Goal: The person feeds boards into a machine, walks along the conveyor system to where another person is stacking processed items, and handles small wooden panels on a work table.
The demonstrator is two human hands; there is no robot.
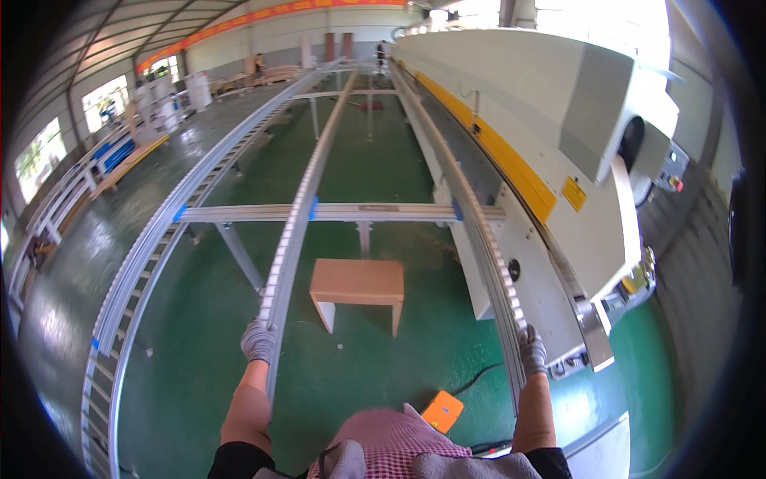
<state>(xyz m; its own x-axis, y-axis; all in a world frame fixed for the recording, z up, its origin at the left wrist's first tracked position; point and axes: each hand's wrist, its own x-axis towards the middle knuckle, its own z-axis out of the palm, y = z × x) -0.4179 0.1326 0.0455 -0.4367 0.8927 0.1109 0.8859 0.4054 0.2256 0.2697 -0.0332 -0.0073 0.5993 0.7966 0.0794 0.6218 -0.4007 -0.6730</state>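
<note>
Both my hands wear grey gloves and are at the near ends of two long metal roller rails. My left hand [258, 342] is closed round the left side of the middle roller rail [290, 231], which carries a row of small white rollers. At the right roller rail [477, 209], my right hand [532, 351] grips the outer side near its end. The undersides of both hands are hidden. A silver crossbeam [375, 212] joins the rails farther off. Nothing lies on the rails near my hands.
A long white machine [542, 88] with a yellow strip runs along the right. Beneath the rails stands a brown stool [357, 279]. An orange box [442, 412] with a black cable sits on the green floor [383, 375]. Another roller rail [152, 243] extends at left; people stand far back.
</note>
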